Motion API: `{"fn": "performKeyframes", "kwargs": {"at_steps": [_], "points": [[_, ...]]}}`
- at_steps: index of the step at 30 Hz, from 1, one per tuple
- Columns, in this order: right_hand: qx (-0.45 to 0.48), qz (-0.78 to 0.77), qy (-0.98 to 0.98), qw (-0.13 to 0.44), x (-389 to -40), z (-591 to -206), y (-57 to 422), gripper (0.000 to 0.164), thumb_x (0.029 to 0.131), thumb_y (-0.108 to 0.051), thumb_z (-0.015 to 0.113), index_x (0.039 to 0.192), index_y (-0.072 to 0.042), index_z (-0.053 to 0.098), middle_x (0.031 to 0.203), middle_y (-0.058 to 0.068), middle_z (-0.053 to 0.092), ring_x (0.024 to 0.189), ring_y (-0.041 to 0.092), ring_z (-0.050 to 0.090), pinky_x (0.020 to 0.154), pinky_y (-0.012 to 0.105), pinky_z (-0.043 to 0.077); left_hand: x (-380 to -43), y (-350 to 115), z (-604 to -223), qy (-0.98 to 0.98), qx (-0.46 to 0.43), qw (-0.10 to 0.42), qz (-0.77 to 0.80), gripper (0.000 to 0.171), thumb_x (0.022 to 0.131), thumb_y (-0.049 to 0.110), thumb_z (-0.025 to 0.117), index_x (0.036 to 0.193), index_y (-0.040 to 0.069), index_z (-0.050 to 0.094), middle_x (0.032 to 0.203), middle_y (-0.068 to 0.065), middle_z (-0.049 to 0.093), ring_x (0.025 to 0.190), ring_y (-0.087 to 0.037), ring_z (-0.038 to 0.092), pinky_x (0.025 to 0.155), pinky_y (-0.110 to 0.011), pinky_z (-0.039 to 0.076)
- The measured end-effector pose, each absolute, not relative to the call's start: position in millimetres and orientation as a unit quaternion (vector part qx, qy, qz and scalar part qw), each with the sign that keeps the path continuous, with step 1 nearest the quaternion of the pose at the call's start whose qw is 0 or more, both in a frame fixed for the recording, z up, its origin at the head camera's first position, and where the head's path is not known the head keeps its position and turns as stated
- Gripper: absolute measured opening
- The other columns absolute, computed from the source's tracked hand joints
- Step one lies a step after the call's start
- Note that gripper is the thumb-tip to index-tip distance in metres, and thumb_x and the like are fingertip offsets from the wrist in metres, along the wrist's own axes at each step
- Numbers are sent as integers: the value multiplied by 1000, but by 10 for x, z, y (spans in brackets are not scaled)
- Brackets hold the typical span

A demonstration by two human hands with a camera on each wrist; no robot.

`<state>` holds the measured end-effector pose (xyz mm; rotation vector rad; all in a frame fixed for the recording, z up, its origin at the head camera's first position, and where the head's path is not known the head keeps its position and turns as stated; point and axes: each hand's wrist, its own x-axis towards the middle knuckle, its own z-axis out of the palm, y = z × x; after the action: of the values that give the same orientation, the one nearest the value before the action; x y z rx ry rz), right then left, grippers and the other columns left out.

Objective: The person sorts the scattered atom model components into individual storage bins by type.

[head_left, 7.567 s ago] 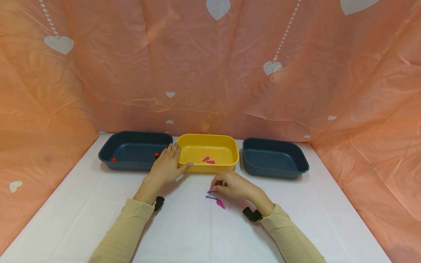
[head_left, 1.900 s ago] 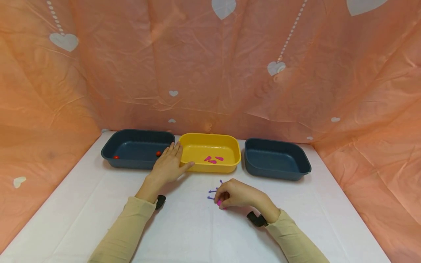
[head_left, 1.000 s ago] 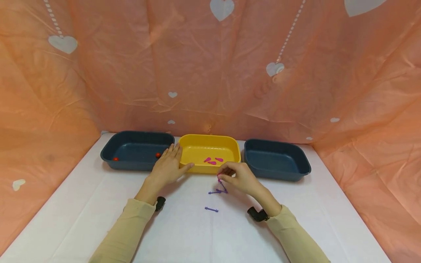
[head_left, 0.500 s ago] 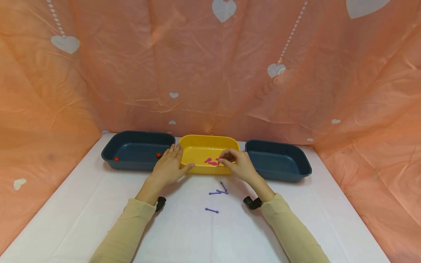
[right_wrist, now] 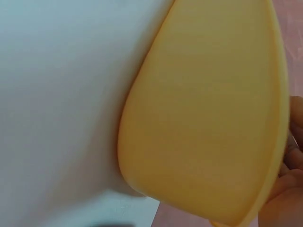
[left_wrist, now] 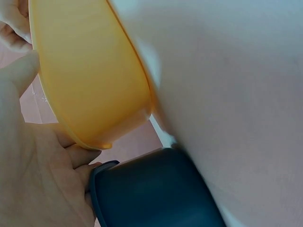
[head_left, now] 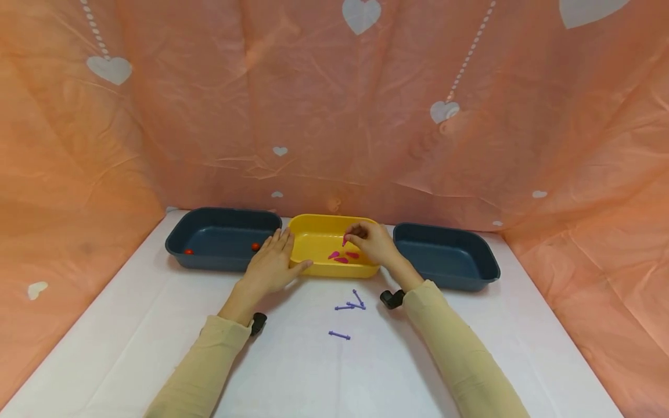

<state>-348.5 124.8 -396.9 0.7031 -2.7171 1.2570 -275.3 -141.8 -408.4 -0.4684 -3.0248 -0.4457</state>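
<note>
I pinch a pink piece (head_left: 344, 240) in my right hand (head_left: 372, 242), over the yellow tray (head_left: 334, 270) (three similar pieces (head_left: 341, 260) lie inside). My left hand (head_left: 269, 268), fingers straight, touches that tray's rim and probably the dark tray (head_left: 209, 262) too.

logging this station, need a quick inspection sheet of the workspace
Surface: white tabletop, faintly creased
Job's things: yellow rectangular plastic-looking tray holding three pink teardrop-shaped pieces; four slim purple rods on tabletop
Clutter: two small red round pieces in left dark-blue rectangular tray; second dark-blue tray at right
Grips: left grip, fingers extended, touches yellow tray; right grip pinches fourth pink piece over yellow tray
Cables: nothing seen
Surroundings: orange sheet with white hearts
</note>
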Motion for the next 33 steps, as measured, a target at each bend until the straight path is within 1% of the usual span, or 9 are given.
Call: {"fn": "performKeyframes", "kwargs": {"at_steps": [7, 12, 17, 25, 29, 33], "points": [[232, 390, -891, 19, -3628, -3963, 1218, 12, 99, -9, 71, 109, -3, 75, 100, 9, 76, 88, 24, 70, 84, 32, 61, -2768, -1395, -4068, -978, -150, 24, -143, 95, 103, 61, 52, 160, -9, 25, 170, -24, 18, 159, -41, 10, 129, -53, 13], [221, 383, -897, 2, -3671, -3971, 1195, 12, 99, -6, 71, 110, -2, 74, 101, 11, 75, 91, 24, 70, 89, 33, 61, -2778, -1382, -4076, -978, -151, 23, -143, 95, 103, 61, 52, 160, -9, 25, 170, -24, 18, 159, -41, 10, 129, -53, 12], [213, 372, -904, -4, -3686, -3993, 1192, 12, 99, -7, 71, 110, -3, 74, 104, 12, 74, 95, 26, 68, 92, 35, 60, -2785, -1371, -4077, -978, -153, 25, -141, 95, 103, 61, 52, 160, -9, 25, 170, -24, 18, 159, -41, 10, 129, -53, 13], [215, 358, -909, 0, -3677, -4016, 1204, 12, 99, -10, 71, 109, -4, 76, 108, 12, 75, 98, 27, 68, 95, 38, 58, -2792, -1389, -4098, -978, -152, 24, -142, 95, 103, 62, 51, 160, -9, 25, 170, -24, 18, 159, -40, 10, 129, -53, 13], [216, 355, -910, 2, -3636, -4000, 1202, 13, 100, -12, 70, 110, -6, 76, 108, 10, 76, 98, 26, 67, 95, 38, 58, -2795, -1401, -4107, -978, -150, 22, -142, 96, 102, 62, 51, 160, -9, 24, 170, -24, 18, 159, -41, 10, 129, -53, 12], [218, 355, -909, 13, -3575, -3961, 1208, 15, 100, -13, 71, 112, -7, 76, 106, 8, 75, 94, 24, 66, 88, 35, 59, -2796, -1410, -4116, -978, -150, 24, -142, 96, 102, 63, 51, 160, -9, 24, 170, -24, 18, 159, -41, 11, 129, -53, 13]]}}
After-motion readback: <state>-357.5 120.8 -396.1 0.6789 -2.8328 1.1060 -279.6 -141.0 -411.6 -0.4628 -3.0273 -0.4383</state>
